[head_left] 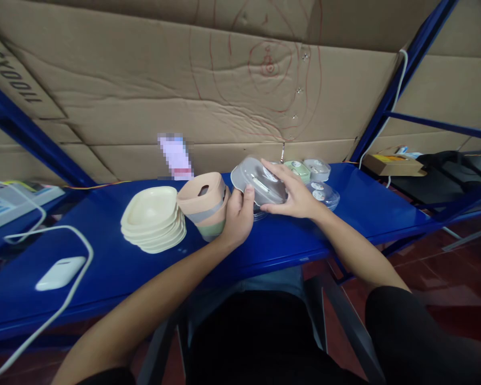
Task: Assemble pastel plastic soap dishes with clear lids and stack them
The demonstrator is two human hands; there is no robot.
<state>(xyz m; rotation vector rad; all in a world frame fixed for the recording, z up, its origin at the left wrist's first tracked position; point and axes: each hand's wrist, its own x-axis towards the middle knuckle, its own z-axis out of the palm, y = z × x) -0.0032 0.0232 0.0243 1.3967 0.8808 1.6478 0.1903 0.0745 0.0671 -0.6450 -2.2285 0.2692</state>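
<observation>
Both hands hold a grey container with a clear lid (260,184), tilted above the table. My left hand (240,214) grips its near left edge, thumb on top. My right hand (294,192) spans its right side, fingers over the lid and thumb below. Just left of my left hand stand nested pink, grey and green containers (204,203). Farther left is a stack of cream bowls (152,216). Behind my right hand sit a green lidded container (297,170) and a pale lidded one (317,169), with another clear-lidded container (324,195) nearer.
The blue table (112,267) bears a white case (60,273) and a white cable (86,248) at left. A phone-like object (176,156) leans on the cardboard wall (144,69). An open cardboard box (395,165) lies at right, beyond a blue post.
</observation>
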